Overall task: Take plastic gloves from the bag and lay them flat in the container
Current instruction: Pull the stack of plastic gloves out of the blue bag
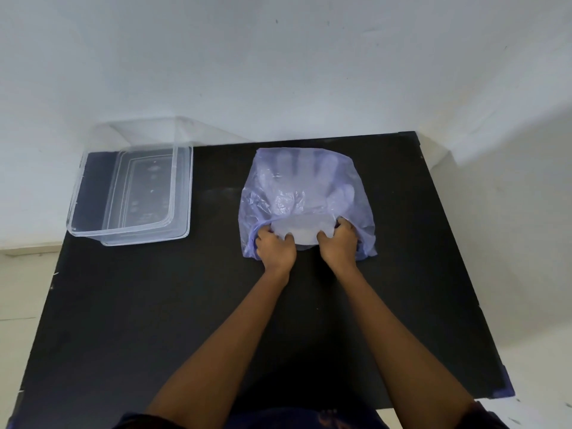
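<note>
Black matte table top (154,305) is carrying everything; two bare forearms are reaching out over it from the near edge. Left hand (275,247) and right hand (337,243) are both curled closed at the mouth of the thin translucent lilac plastic bag (356,205), each pinching a near corner of the stack of clear plastic gloves (301,232), thumbs on top. Two-corner grip is probably there to keep the floppy film from bunching as it slides out flat. Most of the stack is sitting inside the bag, glove finger shapes showing through the film at the far end; only the cuff edge is poking out. Further out on the left, well apart from the bag, the clear rectangular plastic container (130,193) is lying open and looks empty, so nothing is placed yet. Some embossed marks on its base, too faint to read; no brand or label readable anywhere.
</note>
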